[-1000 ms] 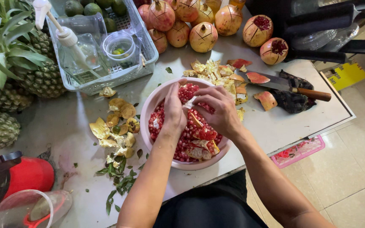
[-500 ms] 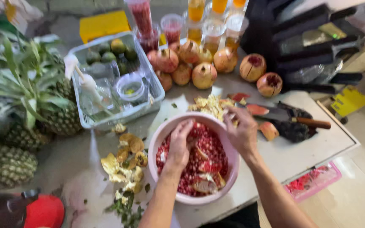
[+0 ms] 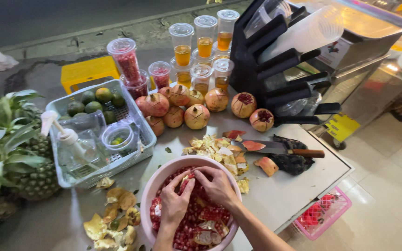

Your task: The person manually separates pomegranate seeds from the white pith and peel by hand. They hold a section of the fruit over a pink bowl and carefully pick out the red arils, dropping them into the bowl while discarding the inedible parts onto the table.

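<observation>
A pink bowl (image 3: 160, 175) full of red pomegranate seeds and broken pieces sits at the table's near edge. Both hands are inside it. My left hand (image 3: 175, 203) and my right hand (image 3: 217, 186) pinch one pomegranate piece (image 3: 185, 181) together over the seeds. Pale peel scraps (image 3: 217, 151) lie just behind the bowl. A knife (image 3: 282, 149) with a wooden handle rests on a dark cloth to the right, next to a cut pomegranate chunk (image 3: 268, 165).
Whole pomegranates (image 3: 196, 116) line the table's back, with lidded cups of juice and seeds (image 3: 183, 44) behind. A grey basket (image 3: 140, 122) with limes and containers stands left, pineapples (image 3: 15, 153) beyond it. A black rack (image 3: 275, 60) rises at right. Dry peels (image 3: 112, 218) lie lower left.
The view has tilted up, showing the cups and rack. My hands have drawn together at the bowl's far side and now pinch one piece.
</observation>
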